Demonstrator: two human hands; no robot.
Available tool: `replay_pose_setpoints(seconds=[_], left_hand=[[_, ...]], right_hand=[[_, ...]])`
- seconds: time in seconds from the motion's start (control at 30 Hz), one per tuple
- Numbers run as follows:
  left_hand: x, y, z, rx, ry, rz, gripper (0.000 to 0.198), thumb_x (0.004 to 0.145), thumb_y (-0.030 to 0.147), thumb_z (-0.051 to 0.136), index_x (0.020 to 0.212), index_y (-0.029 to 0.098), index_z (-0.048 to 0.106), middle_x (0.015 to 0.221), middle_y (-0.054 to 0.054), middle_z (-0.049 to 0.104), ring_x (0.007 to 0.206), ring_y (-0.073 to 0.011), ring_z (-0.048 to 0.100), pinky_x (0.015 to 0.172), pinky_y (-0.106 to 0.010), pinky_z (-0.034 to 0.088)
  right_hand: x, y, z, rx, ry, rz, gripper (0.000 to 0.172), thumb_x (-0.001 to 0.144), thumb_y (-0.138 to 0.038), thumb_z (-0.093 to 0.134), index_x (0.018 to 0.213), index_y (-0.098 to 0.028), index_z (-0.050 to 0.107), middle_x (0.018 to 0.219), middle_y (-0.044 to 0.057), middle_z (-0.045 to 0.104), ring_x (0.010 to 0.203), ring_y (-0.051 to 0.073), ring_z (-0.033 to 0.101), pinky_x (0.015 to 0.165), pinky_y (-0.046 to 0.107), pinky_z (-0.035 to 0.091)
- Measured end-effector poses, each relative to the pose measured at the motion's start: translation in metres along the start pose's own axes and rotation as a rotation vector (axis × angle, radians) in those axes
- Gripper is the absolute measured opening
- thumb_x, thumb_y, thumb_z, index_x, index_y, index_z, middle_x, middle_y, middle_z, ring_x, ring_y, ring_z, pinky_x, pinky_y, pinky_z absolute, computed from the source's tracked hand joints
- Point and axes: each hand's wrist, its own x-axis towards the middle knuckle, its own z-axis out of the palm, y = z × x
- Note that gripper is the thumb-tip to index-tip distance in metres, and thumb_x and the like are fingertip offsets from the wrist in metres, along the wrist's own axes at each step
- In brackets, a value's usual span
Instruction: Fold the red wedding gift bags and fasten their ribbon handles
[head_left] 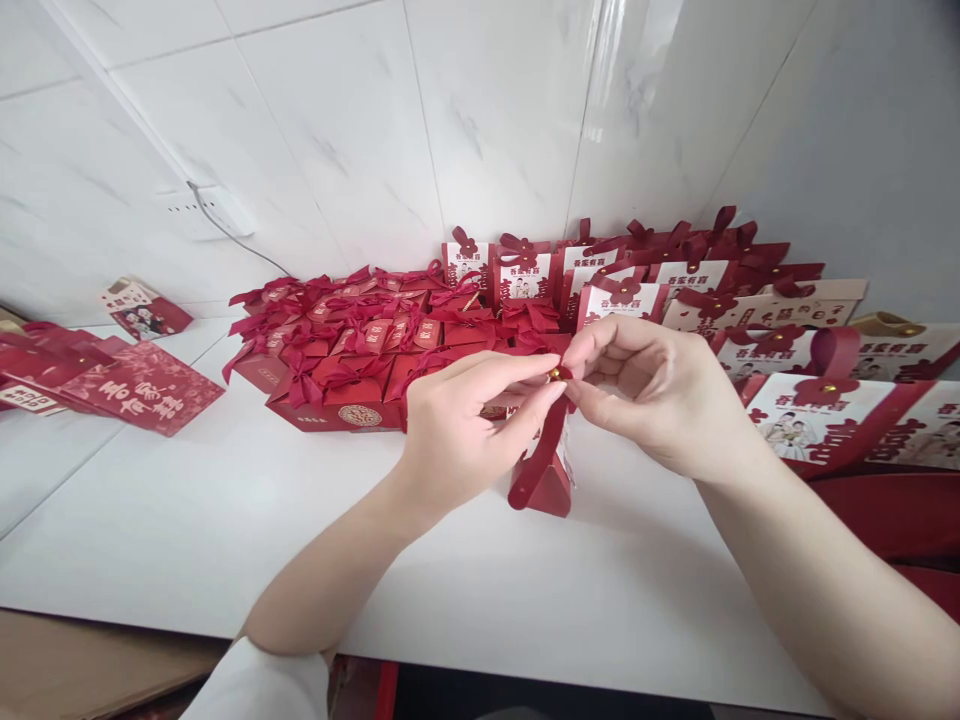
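In front of me a small red gift box [555, 492] stands on the table, partly hidden behind my hands. A dark red strap [541, 455] hangs from its top, its loose end rounded. At the top of the strap is a small gold stud [556, 375]. My left hand [457, 425] pinches the strap at the stud between thumb and forefinger. From the other side, my right hand [660, 395] grips the same spot with its fingertips. The fingertips hide much of what lies between them.
Several red boxes with ribbon bows [360, 385] are packed together behind my hands. Rows of white-and-red gift boxes with flower straps [799, 420] fill the right side. Other red boxes [150, 385] lie at the left. A tiled wall [337, 130] with a socket [214, 212] bounds the white table [247, 540].
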Motion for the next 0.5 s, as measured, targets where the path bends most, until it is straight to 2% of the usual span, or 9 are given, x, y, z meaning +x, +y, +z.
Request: replay_pose_setpoints(seconds=[0.1, 0.3, 0.5], left_hand=[[0.0004, -0.0012, -0.0004, -0.006, -0.004, -0.022, 0.013, 0.081, 0.014, 0.07, 0.092, 0.02, 0.074, 0.084, 0.0, 0.077, 0.069, -0.0099, 0.072, 0.061, -0.017, 0.063], [0.0018, -0.0028, -0.0007, 0.097, 0.086, 0.075, 0.017, 0.079, 0.01, 0.072, 0.091, 0.021, 0.074, 0.082, 0.002, 0.077, 0.068, -0.0096, 0.071, 0.061, -0.018, 0.062], [0.0027, -0.0078, 0.0025, 0.125, 0.17, 0.136, 0.016, 0.078, 0.009, 0.073, 0.089, 0.02, 0.074, 0.08, 0.002, 0.077, 0.063, -0.0079, 0.069, 0.055, -0.016, 0.059]], right_hand=[[-0.0002, -0.0007, 0.0002, -0.016, -0.009, -0.004, 0.016, 0.076, -0.013, 0.071, 0.086, -0.025, 0.066, 0.083, 0.001, 0.064, 0.073, 0.015, 0.06, 0.063, 0.028, 0.053], [0.0022, 0.0022, 0.0007, 0.086, 0.005, 0.022, 0.009, 0.081, -0.024, 0.073, 0.088, -0.024, 0.068, 0.088, 0.001, 0.067, 0.078, 0.014, 0.064, 0.067, 0.028, 0.056], [0.003, 0.0035, -0.0031, 0.19, -0.03, 0.08, 0.008, 0.085, -0.025, 0.07, 0.093, -0.024, 0.071, 0.085, 0.0, 0.068, 0.073, 0.012, 0.065, 0.069, 0.027, 0.056]])
